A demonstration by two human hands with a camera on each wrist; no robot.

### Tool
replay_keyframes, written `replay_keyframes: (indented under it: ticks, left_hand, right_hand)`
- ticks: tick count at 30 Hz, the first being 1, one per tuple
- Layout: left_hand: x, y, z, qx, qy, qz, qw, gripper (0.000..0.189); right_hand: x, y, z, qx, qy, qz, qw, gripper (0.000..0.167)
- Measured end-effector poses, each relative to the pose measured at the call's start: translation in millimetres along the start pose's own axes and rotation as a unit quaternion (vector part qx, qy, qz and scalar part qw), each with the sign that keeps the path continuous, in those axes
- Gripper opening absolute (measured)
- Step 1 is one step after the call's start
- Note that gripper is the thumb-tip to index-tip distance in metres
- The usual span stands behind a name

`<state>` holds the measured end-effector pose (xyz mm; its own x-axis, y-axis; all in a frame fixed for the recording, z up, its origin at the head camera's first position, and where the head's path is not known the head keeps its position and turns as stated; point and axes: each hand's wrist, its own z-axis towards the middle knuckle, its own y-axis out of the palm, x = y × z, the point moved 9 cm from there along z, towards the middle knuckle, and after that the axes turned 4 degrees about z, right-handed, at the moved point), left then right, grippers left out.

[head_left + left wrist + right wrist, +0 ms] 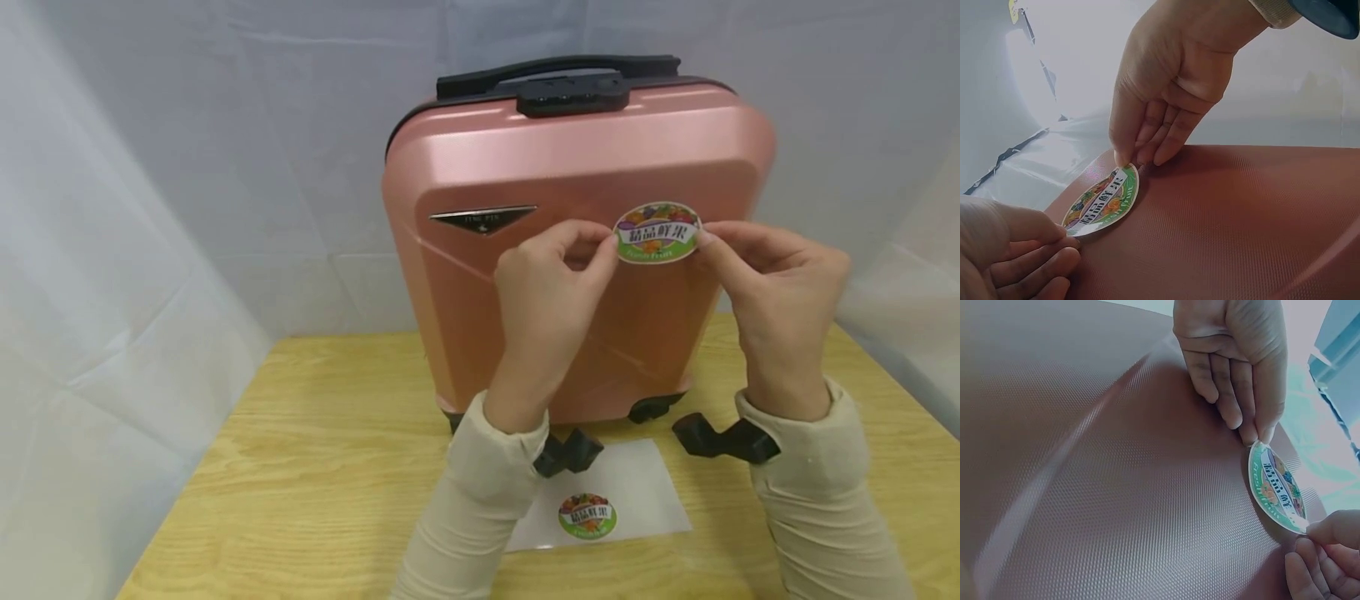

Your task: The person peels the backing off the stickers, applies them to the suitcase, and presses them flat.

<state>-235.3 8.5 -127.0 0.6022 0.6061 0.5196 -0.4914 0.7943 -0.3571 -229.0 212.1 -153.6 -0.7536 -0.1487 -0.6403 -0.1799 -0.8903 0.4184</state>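
Note:
An oval fruit sticker (657, 233), green and white with printed fruit, is held at the upper right of a pink hard-shell suitcase (562, 158). My left hand (551, 292) pinches its left end between thumb and forefinger. At the other end my right hand (783, 292) pinches it the same way. Both wrist views show the sticker (1102, 203) (1277, 487) stretched between the two hands, close over the textured shell. Whether its back touches the shell I cannot tell.
The suitcase stands upright on a wooden table (300, 467), its black handle (558, 71) on top. A white backing sheet (645, 487) with a second oval sticker (587, 517) lies in front of it. White sheeting (225, 167) hangs behind and at the sides.

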Motion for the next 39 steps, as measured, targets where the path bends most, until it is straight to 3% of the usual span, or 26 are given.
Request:
replay_keyframes:
  ticks: [24,39]
  left_hand:
    - [7.0,-0.1,-0.7,-0.007,0.016,0.038,0.9991,0.008]
    - [4.2,-2.0,-4.4,-0.016,0.006,0.048,0.9987,0.008]
  right_hand:
    - [-1.5,1.6,-1.8,-0.001,0.000,-0.022,0.9998,0.004]
    - [-2.3,3.3,-1.9,0.001,-0.004,-0.016,0.9999,0.004]
